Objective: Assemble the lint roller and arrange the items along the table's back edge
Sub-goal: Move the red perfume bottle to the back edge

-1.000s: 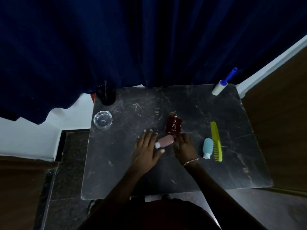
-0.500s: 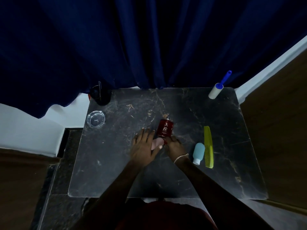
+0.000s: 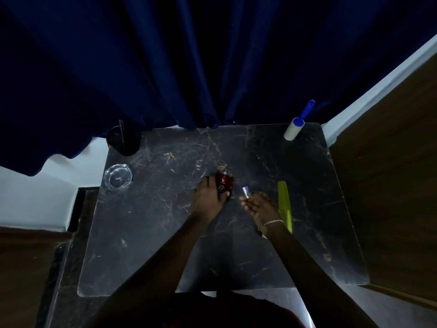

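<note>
The left hand [image 3: 205, 200] has shifted off the pink tube and now wraps the dark red glass bottle [image 3: 224, 185]. The right hand [image 3: 260, 207] has lifted, pinching a small pale item, identity unclear. The white lint roller with blue handle [image 3: 295, 129] stays at the black marble surface's [image 3: 153, 233] back-right corner.

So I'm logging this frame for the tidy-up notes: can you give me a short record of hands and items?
left hand: grip on red bottle
right hand: holds small pale item, identity unclear
lint roller: assembled, back right corner
green comb: flat, right of right hand
glass ashtray: left side
black cup: back left corner
</note>
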Tool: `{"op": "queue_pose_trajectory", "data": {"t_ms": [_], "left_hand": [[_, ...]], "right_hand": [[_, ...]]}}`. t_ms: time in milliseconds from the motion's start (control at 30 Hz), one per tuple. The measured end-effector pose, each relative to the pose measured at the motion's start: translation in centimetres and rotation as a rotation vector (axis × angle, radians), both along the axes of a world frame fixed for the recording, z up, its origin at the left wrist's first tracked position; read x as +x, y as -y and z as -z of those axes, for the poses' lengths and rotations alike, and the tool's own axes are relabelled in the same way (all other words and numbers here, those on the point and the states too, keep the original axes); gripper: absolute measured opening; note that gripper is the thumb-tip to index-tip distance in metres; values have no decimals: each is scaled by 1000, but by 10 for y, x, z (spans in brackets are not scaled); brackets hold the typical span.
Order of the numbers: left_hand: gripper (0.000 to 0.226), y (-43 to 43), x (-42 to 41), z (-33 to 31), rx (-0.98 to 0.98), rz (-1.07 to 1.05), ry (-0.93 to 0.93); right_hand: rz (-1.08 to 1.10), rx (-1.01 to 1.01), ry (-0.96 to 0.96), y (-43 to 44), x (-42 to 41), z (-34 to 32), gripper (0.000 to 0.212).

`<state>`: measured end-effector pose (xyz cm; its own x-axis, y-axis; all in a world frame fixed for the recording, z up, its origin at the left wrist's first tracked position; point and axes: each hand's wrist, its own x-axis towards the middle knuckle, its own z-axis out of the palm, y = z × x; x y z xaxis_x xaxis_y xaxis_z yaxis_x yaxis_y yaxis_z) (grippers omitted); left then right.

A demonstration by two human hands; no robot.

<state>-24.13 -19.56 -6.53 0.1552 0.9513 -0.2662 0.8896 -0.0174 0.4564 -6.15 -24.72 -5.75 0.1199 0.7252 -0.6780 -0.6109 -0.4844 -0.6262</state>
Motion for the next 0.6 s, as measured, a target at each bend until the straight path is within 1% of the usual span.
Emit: {"op": "queue_pose_trajectory", "data": {"t_ms": [33, 133, 200, 300, 467, 533, 600], "left_hand": [[77, -6, 6, 1, -21, -29, -7], [80, -18, 21, 8, -90, -111, -21], [82, -24, 27, 12, -141, -129, -30], [85, -31, 36, 17, -213, -137, -67], [88, -34, 46, 19, -241, -153, -90], [87, -36, 46, 18, -242, -155, -68], [80, -34, 45, 16, -235, -172, -6]], "right_hand": [[-4, -9, -21, -2, 3, -2, 11], [-100, -40, 3, -8, 9, -8, 26], [-128, -24, -24, -9, 13, -12, 31], [-111, -29, -59, -8, 14, -18, 33], [-83, -22, -59, -3, 14, -20, 36], [-69, -8, -58, -2, 14, -22, 39], [-61, 11, -57, -1, 13, -25, 42]]}}
